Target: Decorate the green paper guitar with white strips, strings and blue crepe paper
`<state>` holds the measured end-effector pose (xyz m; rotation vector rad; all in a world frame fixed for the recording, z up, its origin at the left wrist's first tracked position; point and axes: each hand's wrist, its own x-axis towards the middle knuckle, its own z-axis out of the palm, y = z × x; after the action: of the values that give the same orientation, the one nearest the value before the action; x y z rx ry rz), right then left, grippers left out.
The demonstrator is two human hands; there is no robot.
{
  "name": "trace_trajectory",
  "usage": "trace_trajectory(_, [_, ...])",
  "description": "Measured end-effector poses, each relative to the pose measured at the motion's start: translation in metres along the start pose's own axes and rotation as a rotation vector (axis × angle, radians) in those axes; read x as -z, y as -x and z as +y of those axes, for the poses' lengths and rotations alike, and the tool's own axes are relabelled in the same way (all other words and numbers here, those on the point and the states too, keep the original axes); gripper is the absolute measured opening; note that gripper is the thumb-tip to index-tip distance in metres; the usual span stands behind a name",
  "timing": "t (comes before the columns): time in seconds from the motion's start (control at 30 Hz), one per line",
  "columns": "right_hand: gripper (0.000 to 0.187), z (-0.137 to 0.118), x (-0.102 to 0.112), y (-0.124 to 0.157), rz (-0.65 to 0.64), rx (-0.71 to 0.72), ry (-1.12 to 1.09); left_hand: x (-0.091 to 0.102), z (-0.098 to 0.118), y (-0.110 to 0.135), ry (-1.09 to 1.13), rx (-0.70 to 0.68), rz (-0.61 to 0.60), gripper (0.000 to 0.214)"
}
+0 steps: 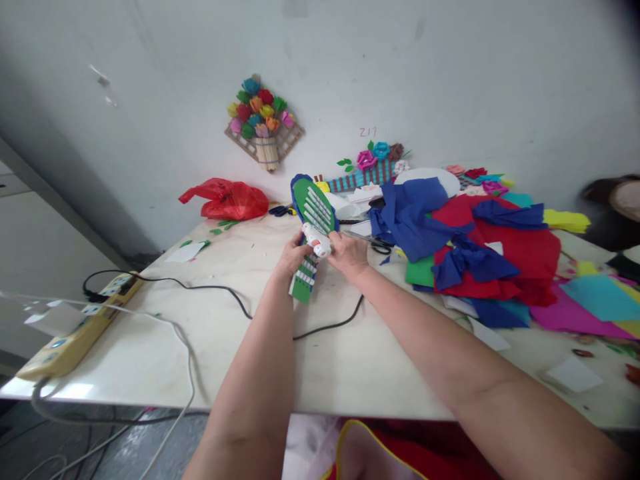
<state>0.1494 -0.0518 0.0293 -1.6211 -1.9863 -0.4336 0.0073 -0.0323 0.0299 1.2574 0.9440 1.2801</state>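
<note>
My left hand (293, 258) is closed on the left edge of a long green-and-blue craft piece (301, 193), its thumb near the middle. The piece has a rounded upper part with rows of white strips and a narrower lower part with more white strips. Across its middle sits a white, red-patched thing (315, 240) whose kind I cannot make out. My right hand (349, 253) is closed at the right side of the piece, its fingers against the right end of the white thing. Both hands hold the piece tilted above the table (225, 360).
A black cable (220, 288) runs from the yellow power strip (75, 347) under my forearms. Red bag (235, 200), scissors (381, 248) and blue cloth-like sheets (420, 220) lie around. Flower crafts (373, 163) lean on the wall; a flower basket (267, 152) hangs there.
</note>
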Motion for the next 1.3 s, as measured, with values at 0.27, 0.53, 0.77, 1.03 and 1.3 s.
trace_trajectory(0.27, [0.023,0.0005,-0.0017,0.0,0.003,-0.007,-0.01,0.001,-0.0026,-0.0006,0.012,-0.001,-0.026,0.068])
trace_trajectory(0.53, [0.026,0.0,-0.0024,-0.0007,-0.009,-0.016,-0.017,0.0012,-0.004,-0.0017,0.017,-0.002,-0.025,0.065])
trace_trajectory(0.77, [0.025,-0.0021,-0.0019,-0.0016,-0.01,-0.026,-0.013,0.0031,-0.0074,-0.0048,0.034,-0.016,-0.037,0.065])
trace_trajectory(1.03, [0.025,-0.0069,-0.0003,-0.002,-0.024,-0.046,-0.012,0.0026,-0.0078,-0.0049,0.033,-0.031,-0.008,0.063])
trace_trajectory(1.3, [0.024,-0.0085,0.0029,-0.0007,-0.046,-0.051,-0.003,0.0002,-0.0035,-0.0011,0.035,-0.006,-0.001,0.065])
